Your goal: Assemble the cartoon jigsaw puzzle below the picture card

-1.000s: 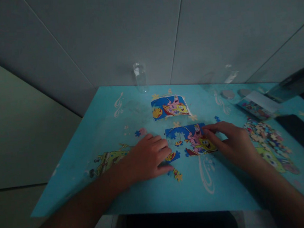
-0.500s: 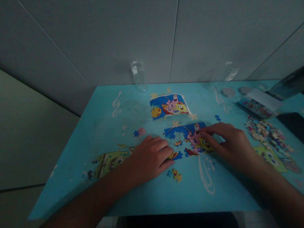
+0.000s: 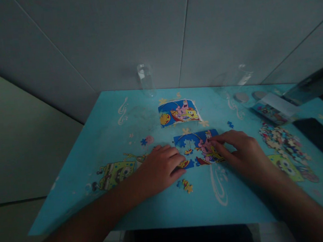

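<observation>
A partly assembled jigsaw (image 3: 205,147) lies flat on the blue table, with a gap in its middle left. My left hand (image 3: 165,166) rests at its left edge, fingers curled and close together over the lower-left pieces; whatever is under them is hidden. Over the right part, my right hand (image 3: 234,146) has thumb and forefinger pinched at the pink figure; any piece between the tips is too small to make out. The picture sheet (image 3: 178,112) lies behind the jigsaw. Loose pieces (image 3: 187,185) sit in front of it, and a pink-and-blue pair (image 3: 147,140) lies behind my left hand.
A clear cylinder (image 3: 146,81) stands at the back, another (image 3: 244,75) further right. Two round lids (image 3: 241,97), a folded card (image 3: 273,109), a heap of pieces (image 3: 284,142) and a dark flat object (image 3: 321,142) are at the right. One blue piece (image 3: 230,124) lies alone.
My right hand's fingertips have shifted very slightly left on the jigsaw. The view has moved a little; my left hand stays at the left edge.
</observation>
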Tool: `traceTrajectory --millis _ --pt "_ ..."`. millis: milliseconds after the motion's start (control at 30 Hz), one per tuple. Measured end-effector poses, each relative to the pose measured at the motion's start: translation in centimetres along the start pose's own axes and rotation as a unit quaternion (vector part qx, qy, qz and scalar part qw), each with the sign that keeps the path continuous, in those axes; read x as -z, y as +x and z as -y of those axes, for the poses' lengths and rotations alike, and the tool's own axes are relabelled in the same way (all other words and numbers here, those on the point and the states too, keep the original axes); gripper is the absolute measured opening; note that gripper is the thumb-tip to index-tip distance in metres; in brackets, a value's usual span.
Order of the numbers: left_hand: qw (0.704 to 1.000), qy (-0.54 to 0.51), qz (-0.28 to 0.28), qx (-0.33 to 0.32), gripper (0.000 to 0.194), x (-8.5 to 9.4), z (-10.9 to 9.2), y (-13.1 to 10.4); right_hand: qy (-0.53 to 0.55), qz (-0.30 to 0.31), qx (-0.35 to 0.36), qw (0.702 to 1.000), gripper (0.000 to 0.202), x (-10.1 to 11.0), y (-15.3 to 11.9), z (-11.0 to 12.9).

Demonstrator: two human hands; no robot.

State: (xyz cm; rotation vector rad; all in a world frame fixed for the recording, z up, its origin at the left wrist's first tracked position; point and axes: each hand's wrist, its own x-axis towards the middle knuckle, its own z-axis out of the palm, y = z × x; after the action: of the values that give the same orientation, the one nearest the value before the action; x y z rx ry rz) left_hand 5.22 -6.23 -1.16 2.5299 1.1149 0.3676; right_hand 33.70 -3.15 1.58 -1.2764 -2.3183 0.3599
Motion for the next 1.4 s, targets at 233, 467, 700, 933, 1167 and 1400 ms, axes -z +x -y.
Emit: traceTrajectory --millis 233,467,700,933,1167,1400 --pt "1.000 -0.010 0.000 0.005 0.023 -0.1 0.0 0.0 -0.002 0.006 -0.003 1.000 0.018 0.0 0.0 0.2" --pt "1.000 -0.013 -0.004 0.003 0.023 -0.2 0.0 0.1 -0.006 0.008 0.004 1.000 0.017 -0.1 0.0 0.0" --pt "1.000 -0.010 -0.002 0.006 0.022 -0.2 -0.1 0.2 0.034 0.039 0.036 0.998 0.015 -0.9 -0.1 0.9" --pt "1.000 -0.018 -0.013 0.006 0.022 -0.1 -0.3 0.2 0.026 0.093 0.084 0.992 0.022 -2.7 -0.4 2.5" --pt "1.000 -0.014 -0.008 0.008 0.021 -0.1 -0.3 0.2 0.022 0.103 0.095 0.990 0.022 -2.9 -0.3 2.4" --pt "1.000 -0.014 -0.005 0.010 0.020 -0.1 -0.4 0.2 0.021 0.104 0.099 0.989 0.022 -2.9 -0.4 2.5"
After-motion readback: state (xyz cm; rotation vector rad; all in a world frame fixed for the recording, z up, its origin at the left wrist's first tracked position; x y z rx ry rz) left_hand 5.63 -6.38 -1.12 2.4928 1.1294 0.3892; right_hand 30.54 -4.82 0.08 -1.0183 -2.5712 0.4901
